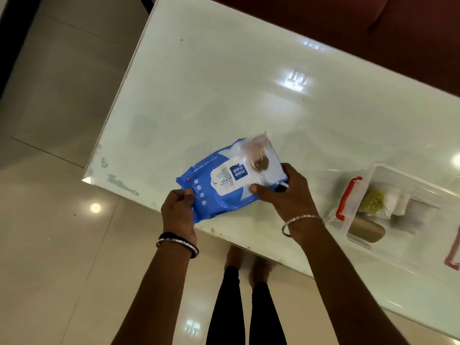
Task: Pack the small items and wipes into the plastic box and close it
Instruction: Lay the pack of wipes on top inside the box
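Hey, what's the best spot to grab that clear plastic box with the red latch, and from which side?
Probably by its two long side walls, coming from above. The clear plastic box sits open on the glossy white table, so its rim is exposed. Avoid the red latch, which looks hinged and may swing. Both the left hand and right hand currently hold the blue wipes pack.

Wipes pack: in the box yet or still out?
Out. The wipes pack is held over the table by the left hand and right hand; the plastic box sits apart to the right.
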